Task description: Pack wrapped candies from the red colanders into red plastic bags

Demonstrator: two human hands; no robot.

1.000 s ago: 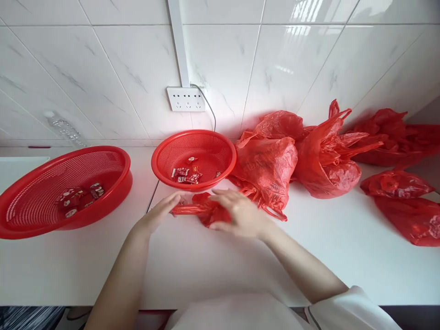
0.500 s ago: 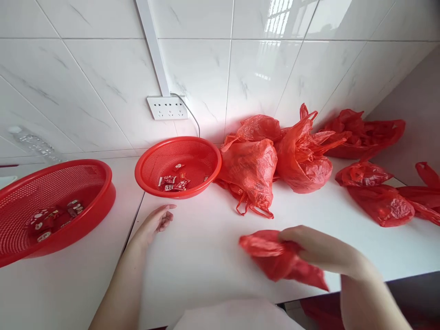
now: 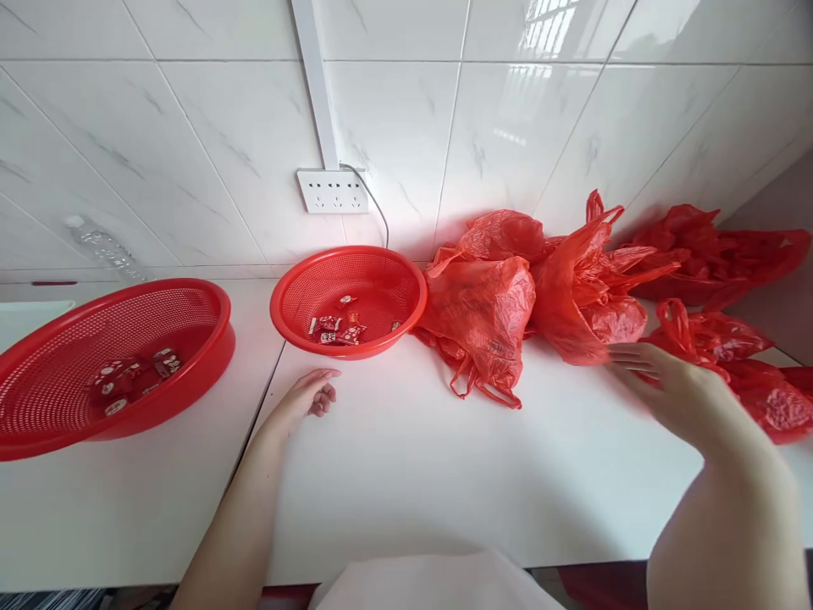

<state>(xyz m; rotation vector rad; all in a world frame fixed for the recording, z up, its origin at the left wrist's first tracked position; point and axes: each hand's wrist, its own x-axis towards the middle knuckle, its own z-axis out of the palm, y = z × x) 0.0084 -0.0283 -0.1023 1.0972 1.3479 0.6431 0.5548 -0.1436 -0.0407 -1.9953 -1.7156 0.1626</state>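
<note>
My left hand (image 3: 311,395) rests over the white counter (image 3: 406,474), just in front of a red perforated basket (image 3: 289,335). Its fingers are loosely curled and nothing shows in them. A few small wrapped packets (image 3: 340,332) lie in the bottom of that basket. On the right, my right hand (image 3: 673,381) is slightly blurred, its fingers stretched out and holding nothing. The fingertips are by the lower edge of a tied red plastic bag (image 3: 572,318); whether they touch it I cannot tell. More red bags (image 3: 730,339) lie behind this hand, partly hidden by it.
A larger red perforated basket (image 3: 212,356) with similar packets stands at the left. Other full red bags (image 3: 483,305) lean by the tiled wall (image 3: 394,110). A clear bottle (image 3: 105,246) stands at the back left. A socket panel (image 3: 334,191) with a cable is on the wall.
My right hand has let go of the red plastic bag it carried and moved right and up to the other bags. My left hand stays in front of the basket. The view has shifted slightly left.
</note>
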